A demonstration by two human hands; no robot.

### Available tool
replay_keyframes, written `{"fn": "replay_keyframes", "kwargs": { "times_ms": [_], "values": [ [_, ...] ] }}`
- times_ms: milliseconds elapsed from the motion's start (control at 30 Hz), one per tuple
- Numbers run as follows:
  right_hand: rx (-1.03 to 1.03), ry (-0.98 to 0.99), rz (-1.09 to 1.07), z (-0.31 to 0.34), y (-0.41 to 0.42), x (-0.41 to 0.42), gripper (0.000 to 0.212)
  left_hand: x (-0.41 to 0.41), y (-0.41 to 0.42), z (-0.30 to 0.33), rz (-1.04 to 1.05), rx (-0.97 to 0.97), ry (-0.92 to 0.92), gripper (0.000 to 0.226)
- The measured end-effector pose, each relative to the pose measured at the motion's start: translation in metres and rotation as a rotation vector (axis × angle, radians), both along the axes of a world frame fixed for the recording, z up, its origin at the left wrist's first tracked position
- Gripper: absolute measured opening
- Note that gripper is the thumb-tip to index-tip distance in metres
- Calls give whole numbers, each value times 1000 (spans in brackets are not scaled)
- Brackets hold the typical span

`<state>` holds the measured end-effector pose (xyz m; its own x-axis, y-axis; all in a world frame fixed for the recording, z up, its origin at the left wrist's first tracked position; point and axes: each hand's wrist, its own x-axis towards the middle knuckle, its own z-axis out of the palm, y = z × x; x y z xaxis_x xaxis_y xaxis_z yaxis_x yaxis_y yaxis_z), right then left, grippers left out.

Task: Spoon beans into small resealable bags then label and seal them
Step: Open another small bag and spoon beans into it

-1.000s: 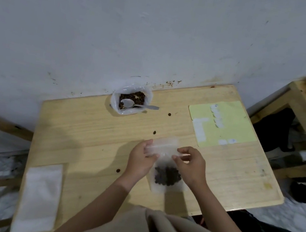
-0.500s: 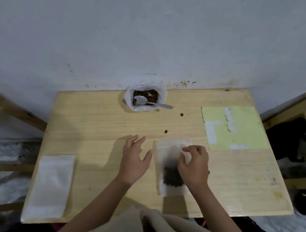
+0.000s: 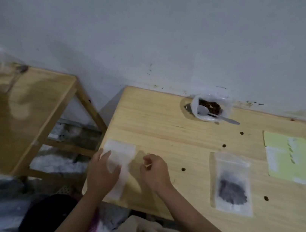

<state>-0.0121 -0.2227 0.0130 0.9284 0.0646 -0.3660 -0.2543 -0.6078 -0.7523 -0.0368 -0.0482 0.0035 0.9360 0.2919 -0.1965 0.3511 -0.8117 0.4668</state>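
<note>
On the table the left hand rests flat, fingers spread, on the pile of empty bags — several may lift together. The right hand, loosely curled, holds nothing; the filled bag lies apart — loose beans could roll off

Clear bag of dark beans lying flat, stack of empty bags at table's left edge, spoon in bean container
</note>
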Motion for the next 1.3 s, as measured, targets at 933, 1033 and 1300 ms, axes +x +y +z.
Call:
{"fn": "replay_keyframes", "kwargs": {
  "times_ms": [933,1033,1300],
  "values": [
    [176,-117,-480,2,59,6,14,-19,34,-14,-139,-122,17,62],
    [306,-106,-449,16,44,6,14,-18,30,0,-122,-198,-12,53],
    [401,-420,-335,74,-20,-9,15,17,-34,103,43,-829,-305,16]
  ]
}}
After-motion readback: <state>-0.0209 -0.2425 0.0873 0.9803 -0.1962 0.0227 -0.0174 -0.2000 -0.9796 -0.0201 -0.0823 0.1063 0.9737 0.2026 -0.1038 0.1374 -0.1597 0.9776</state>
